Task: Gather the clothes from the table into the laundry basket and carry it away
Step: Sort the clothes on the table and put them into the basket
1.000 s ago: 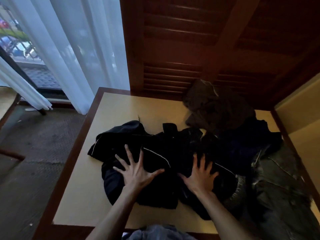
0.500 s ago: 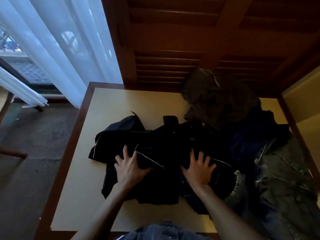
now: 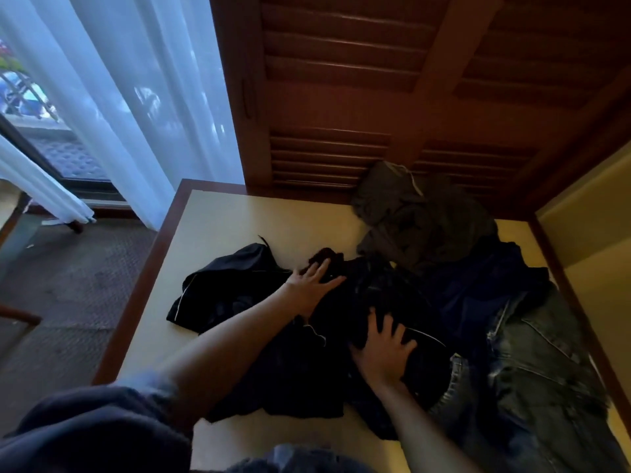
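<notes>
A heap of dark clothes lies on the cream table (image 3: 239,220). A black garment with thin white piping (image 3: 232,291) spreads at the left of the heap. My left hand (image 3: 312,281) reaches across its far edge, fingers spread flat on the cloth. My right hand (image 3: 384,346) presses on the black cloth nearer me, its fingers curled into the fabric. Blue jeans (image 3: 532,370) lie at the right, a navy garment (image 3: 478,285) behind them, and a grey-brown garment (image 3: 416,213) at the back. No laundry basket is in view.
A wooden louvred panel (image 3: 375,97) stands behind the table. White curtains (image 3: 136,80) hang at the left over a window, above dark carpet (image 3: 68,285). A yellow wall (image 3: 597,227) borders the right. The table has a dark wooden rim (image 3: 143,274).
My left hand has moved forward and right to the far edge of the black garment. My right hand's fingers have curled into the cloth. The black fabric has bunched toward the middle.
</notes>
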### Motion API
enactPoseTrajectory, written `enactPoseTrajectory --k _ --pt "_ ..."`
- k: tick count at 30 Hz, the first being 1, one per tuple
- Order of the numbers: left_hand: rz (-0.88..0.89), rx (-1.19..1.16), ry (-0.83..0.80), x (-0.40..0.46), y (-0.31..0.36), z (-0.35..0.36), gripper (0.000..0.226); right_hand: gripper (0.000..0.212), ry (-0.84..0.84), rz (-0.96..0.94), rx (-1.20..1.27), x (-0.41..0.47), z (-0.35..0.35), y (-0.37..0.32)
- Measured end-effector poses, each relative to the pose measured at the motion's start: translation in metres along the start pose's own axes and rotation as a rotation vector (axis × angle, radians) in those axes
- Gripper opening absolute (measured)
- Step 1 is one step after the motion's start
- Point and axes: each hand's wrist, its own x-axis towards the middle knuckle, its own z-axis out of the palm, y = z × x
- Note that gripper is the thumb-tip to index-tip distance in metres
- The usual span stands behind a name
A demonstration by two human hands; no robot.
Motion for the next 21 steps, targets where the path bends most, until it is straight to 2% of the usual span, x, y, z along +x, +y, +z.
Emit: enactPoseTrajectory --k 2,4,8,9,11,15,17,21 --pt "-0.065 0.025 -0.019 0.004 -0.002 0.016 0.106 0.096 0.012 0.032 0.022 0.002 -0.002 0.006" --pt "-0.089 0.057 0.039 0.0 -0.005 0.027 0.091 0.096 -0.001 0.079 0.055 0.003 -0.004 0.011" --pt "-0.02 0.13 0.121 -0.017 -0.014 0.024 0.043 0.098 -0.003 0.103 0.07 0.006 -0.007 0.012" --pt "-0.014 0.124 0.178 -0.024 -0.019 0.019 0.038 0.097 -0.003 0.097 0.07 0.007 -0.008 0.013" --pt "-0.031 0.048 0.35 -0.04 -0.031 0.01 0.044 0.095 -0.035 0.089 0.055 0.01 -0.008 0.015" --pt "-0.17 -0.058 0.736 -0.089 -0.049 0.019 0.076 0.097 -0.053 0.099 0.058 0.008 -0.01 0.016" --pt "-0.247 -0.101 0.771 -0.114 -0.045 0.05 0.076 0.1 -0.051 0.096 0.08 0.007 -0.012 0.016" --pt "-0.294 -0.097 0.763 -0.152 -0.01 0.147 0.057 0.098 -0.043 0.089 0.082 0.005 -0.013 0.016"
